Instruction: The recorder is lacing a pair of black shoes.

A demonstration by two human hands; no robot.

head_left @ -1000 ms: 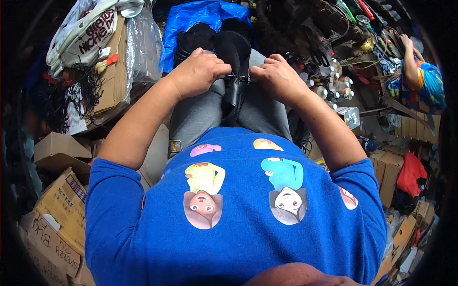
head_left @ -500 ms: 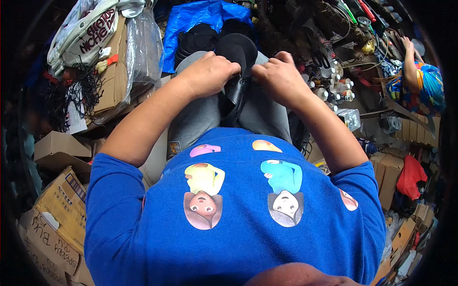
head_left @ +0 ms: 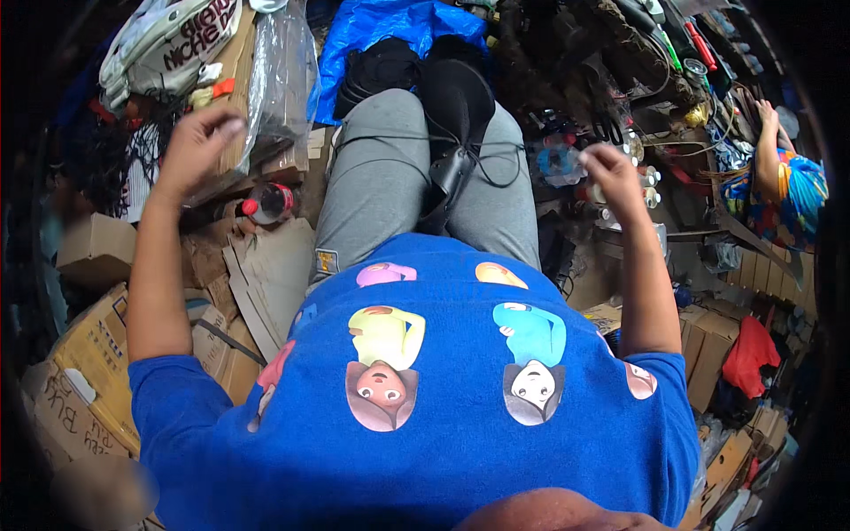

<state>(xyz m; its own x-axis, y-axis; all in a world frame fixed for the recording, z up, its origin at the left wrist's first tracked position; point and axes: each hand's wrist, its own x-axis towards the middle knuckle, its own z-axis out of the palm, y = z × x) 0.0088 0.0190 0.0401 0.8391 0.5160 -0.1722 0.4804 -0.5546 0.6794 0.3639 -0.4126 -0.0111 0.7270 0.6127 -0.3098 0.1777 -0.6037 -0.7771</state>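
Left hand [head_left: 202, 149]: raised well left of the lap, blurred; thumb and forefinger narrowly parted. Right hand [head_left: 615, 177]: raised to the right; thumb and forefinger close together. Cannot tell whether either pinches a strand.

Black piece [head_left: 449, 173], apparently a shoe part: between the thighs, rounded end pointing away from the body, touched by neither hand. Dark cord [head_left: 496, 184] runs from its middle in loose loops over both thighs.

Judged step: lacing or tying, cord out and slack. A next move would call for both hands back at the cord, with the piece steadied by the knees.

Surface: the lap, in grey trousers [head_left: 372, 190]. Beyond the knees, a blue sheet [head_left: 354, 26] under black pieces [head_left: 381, 75]. Left, a red-capped bottle [head_left: 273, 203] and cardboard [head_left: 266, 274]. Right, small bottles and another person's hand [head_left: 768, 115]. Room densely cluttered.
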